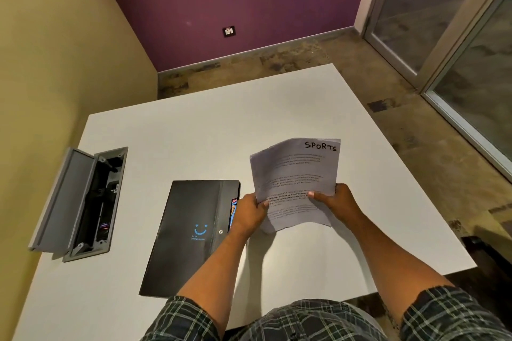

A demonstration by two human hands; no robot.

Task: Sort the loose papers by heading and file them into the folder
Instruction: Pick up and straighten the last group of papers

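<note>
I hold a stack of white printed papers (295,174) above the white table (194,130), tilted up toward me. The top sheet has "SPORTS" handwritten at its upper right corner. My left hand (250,212) grips the stack's lower left edge, thumb on top. The lower right edge is gripped by my right hand (336,201). A black folder (188,232) with a blue smiley logo and a snap button lies closed on the table just left of my left hand. A bit of colour shows at its right edge.
A grey cable box (80,202) set into the table at the left stands with its lid raised. The table's right edge (410,174) drops to a stone floor. Glass doors are at the far right, a purple wall behind.
</note>
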